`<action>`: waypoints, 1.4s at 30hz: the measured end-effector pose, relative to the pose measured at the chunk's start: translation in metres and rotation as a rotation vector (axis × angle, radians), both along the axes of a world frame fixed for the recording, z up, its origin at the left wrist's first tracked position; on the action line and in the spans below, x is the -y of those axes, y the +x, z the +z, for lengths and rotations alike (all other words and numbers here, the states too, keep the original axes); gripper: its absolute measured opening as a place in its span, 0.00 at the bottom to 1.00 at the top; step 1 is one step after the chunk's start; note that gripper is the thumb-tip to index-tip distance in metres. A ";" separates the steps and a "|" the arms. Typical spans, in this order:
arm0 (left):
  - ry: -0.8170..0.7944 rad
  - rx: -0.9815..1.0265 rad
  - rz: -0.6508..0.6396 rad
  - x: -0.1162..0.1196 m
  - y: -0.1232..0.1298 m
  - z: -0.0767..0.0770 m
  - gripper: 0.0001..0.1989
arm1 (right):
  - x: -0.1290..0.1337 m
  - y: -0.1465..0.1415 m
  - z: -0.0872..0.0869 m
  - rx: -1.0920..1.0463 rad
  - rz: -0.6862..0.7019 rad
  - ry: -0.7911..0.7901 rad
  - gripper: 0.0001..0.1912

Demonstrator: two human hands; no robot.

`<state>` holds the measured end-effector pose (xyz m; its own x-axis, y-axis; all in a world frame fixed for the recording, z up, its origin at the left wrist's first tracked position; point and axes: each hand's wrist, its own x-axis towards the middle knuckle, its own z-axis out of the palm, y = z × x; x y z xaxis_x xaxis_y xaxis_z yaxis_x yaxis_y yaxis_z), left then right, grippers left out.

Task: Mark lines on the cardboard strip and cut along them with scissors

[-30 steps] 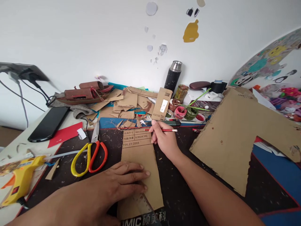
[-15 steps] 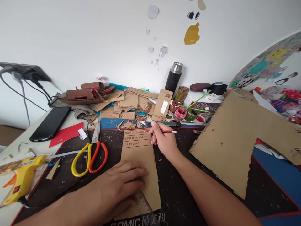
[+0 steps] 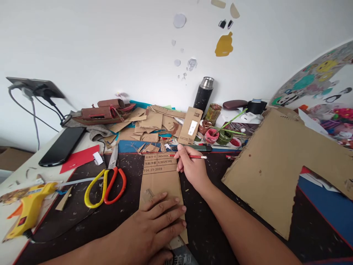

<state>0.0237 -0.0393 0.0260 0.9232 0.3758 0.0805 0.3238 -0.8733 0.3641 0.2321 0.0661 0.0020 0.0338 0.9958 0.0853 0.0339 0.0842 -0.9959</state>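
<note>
A strip of brown cardboard (image 3: pixel 158 180) printed with black text lies on the dark mat in front of me. My left hand (image 3: pixel 154 228) is spread flat over its lower half, palm down, with fingers stretched out. Beneath that hand runs a clear ruler (image 3: pixel 149 193), slanting across the strip; most of it is hidden. My right hand (image 3: pixel 192 165) rests at the strip's upper right edge, its fingers closed round a red pencil (image 3: pixel 197 156) held nearly level, pointing left over the printed lines.
Scissors (image 3: pixel 113 176) and a yellow glue gun (image 3: pixel 30 209) lie to the left, near a black phone (image 3: pixel 62 146). Cardboard scraps (image 3: pixel 150 121), a model boat (image 3: pixel 102 112), a black flask (image 3: pixel 203 94) and paint jars (image 3: pixel 211 135) line the back. A large cardboard sheet (image 3: pixel 261 162) lies right.
My left hand has moved right and settled flat on the strip, and the ruler under it has shifted up the cardboard. My right hand with the pencil stays nearly in place. The view tilts slightly.
</note>
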 end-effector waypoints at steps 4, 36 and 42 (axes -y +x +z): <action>-0.021 0.030 0.015 -0.006 -0.002 -0.001 0.35 | 0.000 0.000 0.000 0.000 0.001 0.005 0.34; 0.263 0.053 0.228 0.003 -0.028 -0.019 0.27 | 0.002 0.001 0.004 0.039 -0.014 -0.031 0.35; 0.268 -0.032 0.300 -0.003 -0.013 -0.023 0.37 | 0.003 0.002 0.005 0.036 -0.026 -0.041 0.36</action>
<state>0.0112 -0.0364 0.0028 0.7793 0.5986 0.1853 0.5863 -0.8009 0.1214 0.2344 0.0633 0.0066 0.0572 0.9973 0.0464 0.0716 0.0422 -0.9965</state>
